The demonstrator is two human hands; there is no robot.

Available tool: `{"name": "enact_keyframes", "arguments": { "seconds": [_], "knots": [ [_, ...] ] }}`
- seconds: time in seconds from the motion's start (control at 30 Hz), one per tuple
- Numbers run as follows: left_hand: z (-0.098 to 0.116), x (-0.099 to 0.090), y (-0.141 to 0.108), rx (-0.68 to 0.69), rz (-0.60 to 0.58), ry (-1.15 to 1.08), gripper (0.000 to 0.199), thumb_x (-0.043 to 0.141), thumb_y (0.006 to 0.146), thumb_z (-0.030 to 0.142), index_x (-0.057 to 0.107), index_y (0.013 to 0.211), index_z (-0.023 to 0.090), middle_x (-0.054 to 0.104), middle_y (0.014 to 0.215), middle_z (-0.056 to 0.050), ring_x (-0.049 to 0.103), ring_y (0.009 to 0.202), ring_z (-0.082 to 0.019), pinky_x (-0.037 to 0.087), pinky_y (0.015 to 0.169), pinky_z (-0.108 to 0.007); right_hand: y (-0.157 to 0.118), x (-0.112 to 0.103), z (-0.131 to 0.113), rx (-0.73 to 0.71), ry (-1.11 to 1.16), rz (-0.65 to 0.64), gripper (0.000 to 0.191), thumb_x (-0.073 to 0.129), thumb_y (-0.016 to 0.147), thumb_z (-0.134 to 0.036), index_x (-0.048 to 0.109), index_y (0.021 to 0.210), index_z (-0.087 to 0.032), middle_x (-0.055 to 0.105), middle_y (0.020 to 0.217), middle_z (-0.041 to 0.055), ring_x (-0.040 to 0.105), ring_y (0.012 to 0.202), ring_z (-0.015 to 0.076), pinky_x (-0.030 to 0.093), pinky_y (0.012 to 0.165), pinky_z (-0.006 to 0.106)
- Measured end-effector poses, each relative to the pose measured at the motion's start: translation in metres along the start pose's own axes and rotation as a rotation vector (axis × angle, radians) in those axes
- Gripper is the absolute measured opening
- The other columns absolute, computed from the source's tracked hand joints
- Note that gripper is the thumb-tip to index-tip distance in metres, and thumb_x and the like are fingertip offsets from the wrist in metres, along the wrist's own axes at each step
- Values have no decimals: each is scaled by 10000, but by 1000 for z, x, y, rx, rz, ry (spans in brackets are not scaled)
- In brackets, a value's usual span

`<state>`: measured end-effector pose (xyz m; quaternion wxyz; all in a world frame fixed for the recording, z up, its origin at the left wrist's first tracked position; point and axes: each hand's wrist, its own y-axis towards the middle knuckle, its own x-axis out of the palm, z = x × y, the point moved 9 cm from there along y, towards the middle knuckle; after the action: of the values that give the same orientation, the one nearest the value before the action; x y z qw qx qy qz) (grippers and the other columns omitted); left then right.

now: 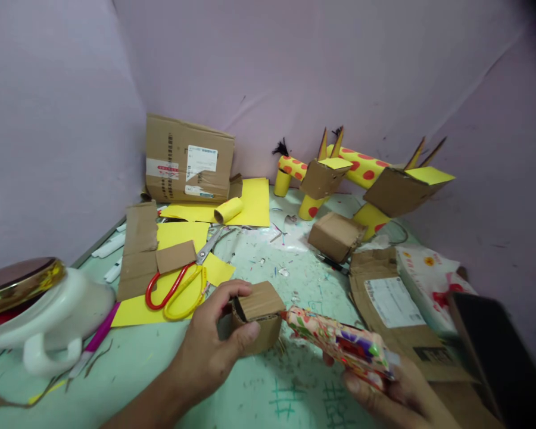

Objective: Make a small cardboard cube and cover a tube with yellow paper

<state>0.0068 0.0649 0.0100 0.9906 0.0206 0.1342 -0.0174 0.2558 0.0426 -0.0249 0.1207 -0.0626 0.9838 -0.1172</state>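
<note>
My left hand (218, 333) grips a small cardboard box (261, 304) by its left side, thumb on the near face and fingers over the top. In my right hand (384, 387) is a flower-patterned hot glue gun (335, 339), its nozzle touching or very close to the box's upper right edge. A pair of scissors with red and yellow handles (178, 289) lies left of the box, on yellow paper (134, 310). Beyond the glue gun sits another small cardboard box (335, 235). Part of my right hand's grip is hidden behind the gun.
Two yellow, red-spotted cardboard animals (324, 176) (408, 187) stand at the back right. A large carton (190, 158) leans on the wall, near a yellow paper tube (228, 210). At left are a white pot (84, 304) and purple-handled cutter (100, 330); at right, a dark phone (495, 351).
</note>
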Motion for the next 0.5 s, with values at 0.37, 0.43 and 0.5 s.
{"name": "enact_keyframes", "arguments": {
  "seconds": [0.37, 0.43, 0.5],
  "knots": [
    [2, 2, -1, -28, -13, -80, 336, 605, 787, 393, 528, 1064, 218, 575, 1184, -64, 531, 1097, -254, 455, 842, -305, -1, 10, -11, -18, 0, -103, 476, 678, 722, -531, 693, 1115, -262, 662, 1219, 92, 592, 1139, 337, 452, 981, 429],
    [2, 2, -2, -23, -10, -71, 340, 600, 789, 387, 520, 1071, 214, 572, 1176, -67, 529, 1096, -251, 447, 861, -312, -2, 11, -14, 4, 35, -80, 482, 676, 715, -553, 692, 1111, -280, 675, 1202, 79, 604, 1125, 328, 448, 986, 429],
    [0, 3, -2, -44, -15, -68, 342, 594, 794, 383, 511, 1079, 213, 572, 1164, -67, 545, 1065, -242, 448, 857, -316, -3, 12, -14, 40, 49, -63, 489, 691, 700, -553, 692, 1109, -284, 687, 1182, 72, 606, 1121, 327, 444, 990, 437]
  ]
}}
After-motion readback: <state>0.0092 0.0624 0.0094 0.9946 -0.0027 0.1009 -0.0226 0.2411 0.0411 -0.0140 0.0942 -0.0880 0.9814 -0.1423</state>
